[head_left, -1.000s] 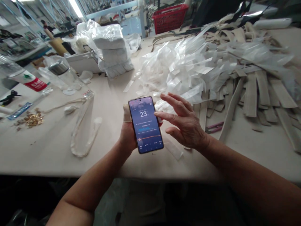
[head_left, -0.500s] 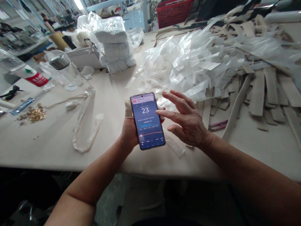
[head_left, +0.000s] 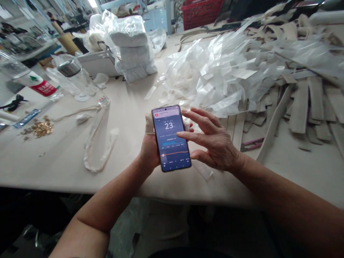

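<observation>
A smartphone (head_left: 172, 139) with a lit blue screen showing a large "23" is held above the front part of the pale table. My left hand (head_left: 149, 148) is wrapped round it from the left and below, with a beige cover on the thumb. From the right, my right hand (head_left: 212, 139) reaches over the phone with its fingers spread and holds nothing. Its index fingertip is over the middle of the screen; whether it touches the glass I cannot tell. The thumb tip is by the phone's lower right edge.
Clear plastic strips (head_left: 209, 75) and beige fabric strips (head_left: 299, 107) are heaped at the right, near pink-handled scissors (head_left: 252, 144). Wrapped white bundles (head_left: 131, 46), a glass bottle (head_left: 86, 80), a labelled plastic bottle (head_left: 40, 84) and small gold pieces (head_left: 43, 129) lie left.
My right index fingertip has moved from the screen's right edge inward and slightly down over the screen. My left hand still holds the phone.
</observation>
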The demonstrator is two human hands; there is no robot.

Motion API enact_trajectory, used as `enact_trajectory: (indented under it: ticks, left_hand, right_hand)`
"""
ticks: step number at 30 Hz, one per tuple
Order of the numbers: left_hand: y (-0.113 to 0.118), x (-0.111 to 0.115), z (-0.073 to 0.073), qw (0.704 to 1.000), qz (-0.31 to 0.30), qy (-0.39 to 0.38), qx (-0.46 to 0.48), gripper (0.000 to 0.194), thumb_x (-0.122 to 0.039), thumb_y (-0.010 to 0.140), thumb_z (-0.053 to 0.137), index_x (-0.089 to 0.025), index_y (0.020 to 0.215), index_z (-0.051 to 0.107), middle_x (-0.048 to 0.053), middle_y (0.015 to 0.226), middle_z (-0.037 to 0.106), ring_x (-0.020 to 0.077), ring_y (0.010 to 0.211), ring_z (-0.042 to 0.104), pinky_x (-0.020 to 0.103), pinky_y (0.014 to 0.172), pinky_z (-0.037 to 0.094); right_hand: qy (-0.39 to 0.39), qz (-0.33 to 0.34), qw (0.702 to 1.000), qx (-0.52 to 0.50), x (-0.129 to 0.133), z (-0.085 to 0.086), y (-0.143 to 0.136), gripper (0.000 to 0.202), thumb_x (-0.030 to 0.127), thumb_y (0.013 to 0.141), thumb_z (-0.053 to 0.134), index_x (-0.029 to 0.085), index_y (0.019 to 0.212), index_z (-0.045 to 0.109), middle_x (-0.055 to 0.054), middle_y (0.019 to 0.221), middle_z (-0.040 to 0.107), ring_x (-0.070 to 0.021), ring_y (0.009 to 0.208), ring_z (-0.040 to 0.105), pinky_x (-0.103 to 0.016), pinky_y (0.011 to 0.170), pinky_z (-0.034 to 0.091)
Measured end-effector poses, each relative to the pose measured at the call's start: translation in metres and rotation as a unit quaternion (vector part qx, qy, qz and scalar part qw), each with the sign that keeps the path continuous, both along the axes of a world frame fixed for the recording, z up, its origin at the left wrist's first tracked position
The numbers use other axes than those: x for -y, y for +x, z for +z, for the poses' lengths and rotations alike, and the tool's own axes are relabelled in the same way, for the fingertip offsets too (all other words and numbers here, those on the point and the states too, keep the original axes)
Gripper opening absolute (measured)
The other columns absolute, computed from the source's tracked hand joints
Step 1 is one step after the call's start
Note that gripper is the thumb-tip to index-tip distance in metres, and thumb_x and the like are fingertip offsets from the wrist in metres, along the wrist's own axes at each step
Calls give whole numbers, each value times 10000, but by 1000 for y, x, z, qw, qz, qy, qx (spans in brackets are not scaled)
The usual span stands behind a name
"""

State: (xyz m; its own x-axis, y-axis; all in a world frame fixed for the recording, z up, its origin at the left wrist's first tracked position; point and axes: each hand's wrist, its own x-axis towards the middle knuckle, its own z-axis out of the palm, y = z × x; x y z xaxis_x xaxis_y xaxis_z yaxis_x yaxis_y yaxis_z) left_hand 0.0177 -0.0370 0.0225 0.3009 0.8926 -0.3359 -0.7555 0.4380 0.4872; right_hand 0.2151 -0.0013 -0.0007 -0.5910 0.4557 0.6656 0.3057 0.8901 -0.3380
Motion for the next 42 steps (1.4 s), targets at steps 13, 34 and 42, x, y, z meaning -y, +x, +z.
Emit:
enact_trajectory:
  ticks: [13,34,42]
  left_hand:
    - [4,1,8,1000,7,4,-10,981,-846,927,192,-115,1490,527,171,1253,726,364,1241,660,510,1081,524]
    - [5,3,4,999,-1,16,-48,1000,-854,920,198,-95,1481,527,184,1299,710,336,1293,632,478,1127,498]
    - [5,3,1,999,-2,19,-46,1020,-851,922,156,-73,1437,570,181,1160,759,330,1204,688,472,1085,530]
  right_hand:
    - [-27,-55,998,-33,-1,3,2,681,761,1000,256,357,1448,573,-14,1619,416,-328,1513,357,-601,1216,322]
    - [-199,-80,965,-154,-11,-19,-9,613,682,1037,356,257,1329,689,-85,1529,542,-289,1456,462,-546,1240,325]
    - [-249,-68,952,-161,-10,-21,-11,626,711,1014,392,255,1307,704,-100,1528,541,-310,1444,475,-558,1224,346]
